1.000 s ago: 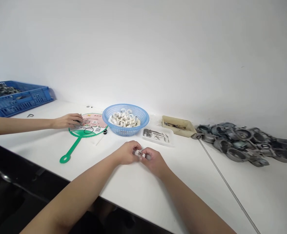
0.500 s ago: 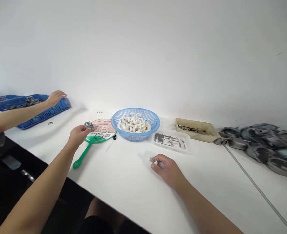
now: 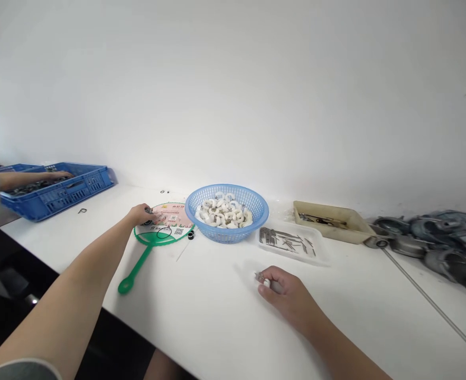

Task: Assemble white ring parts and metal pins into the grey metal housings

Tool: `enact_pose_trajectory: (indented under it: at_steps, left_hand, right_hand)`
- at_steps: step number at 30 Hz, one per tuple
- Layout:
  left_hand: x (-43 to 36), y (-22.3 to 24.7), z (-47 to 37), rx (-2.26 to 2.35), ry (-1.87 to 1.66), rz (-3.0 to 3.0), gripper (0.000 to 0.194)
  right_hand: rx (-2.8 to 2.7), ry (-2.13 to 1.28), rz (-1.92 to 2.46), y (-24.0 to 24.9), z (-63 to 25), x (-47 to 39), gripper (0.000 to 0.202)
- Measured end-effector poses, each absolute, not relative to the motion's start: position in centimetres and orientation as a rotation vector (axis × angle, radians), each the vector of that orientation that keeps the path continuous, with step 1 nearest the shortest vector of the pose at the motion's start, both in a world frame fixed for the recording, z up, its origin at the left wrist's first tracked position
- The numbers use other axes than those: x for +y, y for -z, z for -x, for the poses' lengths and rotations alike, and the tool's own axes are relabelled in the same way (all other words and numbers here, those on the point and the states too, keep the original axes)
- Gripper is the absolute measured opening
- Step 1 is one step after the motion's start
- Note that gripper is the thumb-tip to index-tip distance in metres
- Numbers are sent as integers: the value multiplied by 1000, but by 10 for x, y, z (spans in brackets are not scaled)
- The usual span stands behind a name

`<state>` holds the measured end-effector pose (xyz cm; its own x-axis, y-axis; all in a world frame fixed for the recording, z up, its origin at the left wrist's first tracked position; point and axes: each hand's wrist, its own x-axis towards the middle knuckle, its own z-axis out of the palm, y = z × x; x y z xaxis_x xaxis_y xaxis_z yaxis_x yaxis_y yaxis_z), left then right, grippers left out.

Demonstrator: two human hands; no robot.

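Note:
My left hand (image 3: pixel 140 214) is closed over the left side of a green-handled hand fan (image 3: pixel 140 262), fingertips around a small grey metal part (image 3: pixel 149 210). The fan lies flat, with a thin black ring (image 3: pixel 164 233) on its printed face. In front of the clear plastic tray, my right hand (image 3: pixel 286 287) pinches a small white part with a metal end (image 3: pixel 260 276) just above the tabletop. Between and beyond my hands stands a blue basket (image 3: pixel 227 236) holding many white curved pieces (image 3: pixel 225 211).
Thin metal pins lie in the clear tray (image 3: pixel 324 258). Behind it, a beige bin (image 3: pixel 362 236) contains tools. Grey metal housings (image 3: pixel 447 237) are piled at right. A co-worker's hand (image 3: pixel 61 175) reaches into a blue crate (image 3: pixel 54 203) at left. A small black ring (image 3: pixel 190 235) sits beside the fan.
My left hand has lowered onto the fan with the grey part. My right hand still holds the white part. The co-worker's hand has moved from the crate's far edge down into it. The view has shifted slightly.

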<state>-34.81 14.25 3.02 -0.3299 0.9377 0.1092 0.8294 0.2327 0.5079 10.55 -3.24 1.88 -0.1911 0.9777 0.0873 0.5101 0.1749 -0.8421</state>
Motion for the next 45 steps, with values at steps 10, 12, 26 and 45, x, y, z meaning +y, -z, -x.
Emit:
enact_pose_trajectory:
  at_steps: [10,12,26,45]
  left_hand:
    - [93,-44,329,2193,-1200,-1451,67]
    - [62,-46,301,1993,-1287,-1494,66]
    - [-42,-22,52,1042,-1086,-1709,78]
    - [-17,12,46,799,-928,-1687,91]
  right_hand:
    - [-1785,-909,1404,-17,-107,-33,19]
    - [-1774,-918,1392,-15,-107,-32,19]
    - [-1090,-897,1160,4,-111,-31,30]
    - [-1129,-916,1191,0,-108,-34,30]
